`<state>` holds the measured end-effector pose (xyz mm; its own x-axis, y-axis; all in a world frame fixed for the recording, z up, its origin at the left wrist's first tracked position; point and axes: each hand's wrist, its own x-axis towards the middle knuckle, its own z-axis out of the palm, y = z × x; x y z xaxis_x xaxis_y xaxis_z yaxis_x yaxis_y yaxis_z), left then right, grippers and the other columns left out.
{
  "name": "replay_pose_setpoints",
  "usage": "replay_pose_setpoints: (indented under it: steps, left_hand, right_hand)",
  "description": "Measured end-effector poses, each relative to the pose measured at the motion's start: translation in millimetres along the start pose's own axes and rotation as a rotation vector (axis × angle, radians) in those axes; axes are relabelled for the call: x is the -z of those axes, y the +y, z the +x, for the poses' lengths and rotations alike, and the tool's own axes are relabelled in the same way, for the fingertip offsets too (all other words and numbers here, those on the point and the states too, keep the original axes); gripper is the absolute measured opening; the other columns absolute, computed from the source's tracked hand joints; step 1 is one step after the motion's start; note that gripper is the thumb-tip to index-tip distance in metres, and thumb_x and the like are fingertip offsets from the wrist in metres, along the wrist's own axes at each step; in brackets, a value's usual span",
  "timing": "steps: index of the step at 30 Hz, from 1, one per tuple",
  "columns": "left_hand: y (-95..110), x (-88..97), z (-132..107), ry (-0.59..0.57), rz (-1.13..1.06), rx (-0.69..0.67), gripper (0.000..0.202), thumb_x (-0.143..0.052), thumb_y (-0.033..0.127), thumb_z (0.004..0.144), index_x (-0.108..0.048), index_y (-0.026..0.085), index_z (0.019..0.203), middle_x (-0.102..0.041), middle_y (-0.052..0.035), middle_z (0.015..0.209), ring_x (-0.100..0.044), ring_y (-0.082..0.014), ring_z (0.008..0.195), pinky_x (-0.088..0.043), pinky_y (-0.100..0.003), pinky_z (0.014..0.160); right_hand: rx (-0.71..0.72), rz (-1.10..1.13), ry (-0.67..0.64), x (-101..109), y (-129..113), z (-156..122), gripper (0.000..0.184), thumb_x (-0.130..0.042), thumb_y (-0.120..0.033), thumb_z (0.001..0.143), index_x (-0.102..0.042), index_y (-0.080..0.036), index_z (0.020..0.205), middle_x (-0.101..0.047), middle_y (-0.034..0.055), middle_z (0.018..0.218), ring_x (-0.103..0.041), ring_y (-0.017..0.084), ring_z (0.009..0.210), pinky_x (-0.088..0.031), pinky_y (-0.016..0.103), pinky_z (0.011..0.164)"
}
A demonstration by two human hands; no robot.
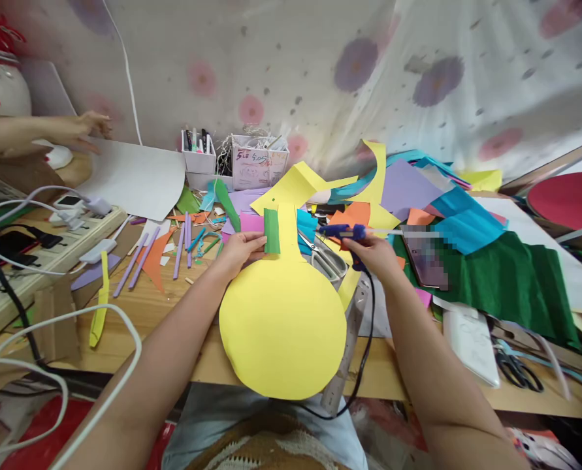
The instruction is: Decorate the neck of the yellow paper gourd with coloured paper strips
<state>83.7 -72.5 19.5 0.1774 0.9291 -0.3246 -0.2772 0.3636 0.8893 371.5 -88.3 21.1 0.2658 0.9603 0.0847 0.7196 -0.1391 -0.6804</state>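
Note:
My left hand pinches a folded green paper strip beside the neck of a large yellow paper cutout. The cutout has a round lower part and a narrow neck, and overhangs the table's front edge. In my right hand is a blue hot glue gun, its nozzle pointing left toward the neck. A black cord runs down from its handle. Silver scissors lie between the cutout and the glue gun. A blue paper piece sits by the neck.
Paper scraps, purple sticks and a power strip with cables fill the left. At upper left another person's hand touches a white sheet. A metal ruler, phone, green crepe paper and black scissors lie right.

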Motion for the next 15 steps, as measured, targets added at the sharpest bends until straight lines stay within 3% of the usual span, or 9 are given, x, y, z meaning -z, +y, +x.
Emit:
replay_pose_setpoints:
  steps: [4,6,12,15]
  left_hand:
    - [-0.5,0.7,-0.6,-0.027,0.022,-0.006,0.011,-0.066,0.012,0.071,-0.07,0.011,0.082,-0.072,-0.0068,0.076,-0.067,-0.013,0.064,-0.055,-0.025,0.071]
    - [-2.2,1.2,0.1,-0.065,0.029,-0.005,0.013,-0.067,0.014,0.071,-0.071,0.011,0.084,-0.073,-0.0076,0.078,-0.068,-0.0143,0.067,-0.055,-0.026,0.072]
    - [-5.9,2.3,3.5,-0.102,0.023,-0.023,0.024,-0.069,0.015,0.068,-0.071,0.012,0.092,-0.073,-0.0075,0.081,-0.068,-0.0153,0.069,-0.056,-0.026,0.07]
    - [-8.0,3.1,6.4,-0.064,0.015,-0.054,0.031,-0.068,0.013,0.068,-0.069,0.014,0.099,-0.073,-0.0056,0.081,-0.068,-0.0141,0.067,-0.056,-0.025,0.065]
  right_hand:
    - [0.053,0.58,-0.036,8.9,-21.2,2.3,0.046,-0.054,-0.055,0.072,-0.055,-0.021,0.103,-0.067,0.0047,0.084,-0.061,0.016,0.066,-0.047,0.027,0.055]
    - [0.118,0.695,-0.091,11.4,-37.7,-0.5,0.048,-0.053,-0.057,0.073,-0.05,-0.023,0.107,-0.066,0.0022,0.079,-0.06,0.013,0.059,-0.047,0.025,0.052]
    - [0.218,0.533,-0.375,-3.2,-76.2,-16.6,0.044,-0.056,-0.059,0.073,-0.058,-0.016,0.074,-0.053,-0.0008,0.047,-0.044,0.008,0.039,-0.034,0.022,0.041]
    - [0.223,0.395,-0.379,-14.9,-78.7,-21.0,0.044,-0.058,-0.058,0.071,-0.06,-0.013,0.07,-0.049,-0.0022,0.044,-0.04,0.007,0.04,-0.033,0.023,0.043]
